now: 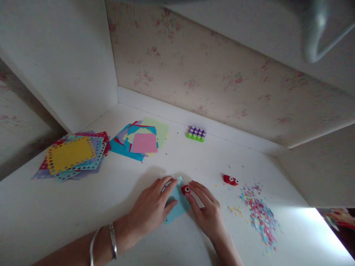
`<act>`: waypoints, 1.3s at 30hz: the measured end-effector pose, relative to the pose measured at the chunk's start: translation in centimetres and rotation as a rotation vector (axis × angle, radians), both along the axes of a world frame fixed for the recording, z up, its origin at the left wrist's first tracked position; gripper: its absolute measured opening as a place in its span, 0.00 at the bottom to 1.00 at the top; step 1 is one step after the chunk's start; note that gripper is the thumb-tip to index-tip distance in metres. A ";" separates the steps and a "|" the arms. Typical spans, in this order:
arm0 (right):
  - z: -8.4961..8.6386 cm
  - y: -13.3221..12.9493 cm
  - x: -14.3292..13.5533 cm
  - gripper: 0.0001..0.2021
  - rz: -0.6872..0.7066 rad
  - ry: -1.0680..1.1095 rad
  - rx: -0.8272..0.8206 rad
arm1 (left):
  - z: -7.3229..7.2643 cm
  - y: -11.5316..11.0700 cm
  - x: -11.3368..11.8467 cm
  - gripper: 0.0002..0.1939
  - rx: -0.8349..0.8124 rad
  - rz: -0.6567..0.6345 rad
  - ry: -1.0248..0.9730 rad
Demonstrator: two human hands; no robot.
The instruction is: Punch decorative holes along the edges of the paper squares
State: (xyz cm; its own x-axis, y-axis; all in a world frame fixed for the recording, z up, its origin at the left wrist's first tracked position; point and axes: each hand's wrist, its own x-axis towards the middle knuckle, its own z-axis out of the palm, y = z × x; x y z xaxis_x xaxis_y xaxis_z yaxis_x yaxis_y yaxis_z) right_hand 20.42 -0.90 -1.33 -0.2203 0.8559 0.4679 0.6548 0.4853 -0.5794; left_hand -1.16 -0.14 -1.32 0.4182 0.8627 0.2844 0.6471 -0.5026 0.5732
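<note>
A light blue sheet of paper [177, 205] lies on the white table in front of me, with small holes at its upper and lower left edges. My left hand [159, 197] grips the sheet's left side, thumb and fingers bent over it. At the sheet's upper right edge is a small red craft hole punch [186, 189] with an eye-like dot on top. My right hand [203, 207] pinches this punch between thumb and fingers, which hide part of it. A second red hole punch [230, 180] with eye-like dots sits apart, to the right.
Colourful punched-out paper bits [262, 218] are scattered at the right. A stack of sheets with holed borders [72, 153] lies far left, beside a pile of plain coloured paper [144, 142]. Purple and green punches [196, 133] stand in rows near the back wall.
</note>
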 end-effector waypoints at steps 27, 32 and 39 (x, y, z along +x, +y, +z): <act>-0.2 0.3 -0.1 0.22 0.107 -0.092 0.056 | -0.1 -0.9 -0.1 0.22 -0.064 -0.128 0.136; -0.4 0.4 0.0 0.21 0.113 -0.094 0.049 | -0.3 -1.1 -0.1 0.21 -0.050 -0.125 0.124; 0.1 0.5 -0.1 0.22 0.128 -0.094 0.041 | -0.4 -1.1 -0.1 0.21 -0.050 -0.122 0.109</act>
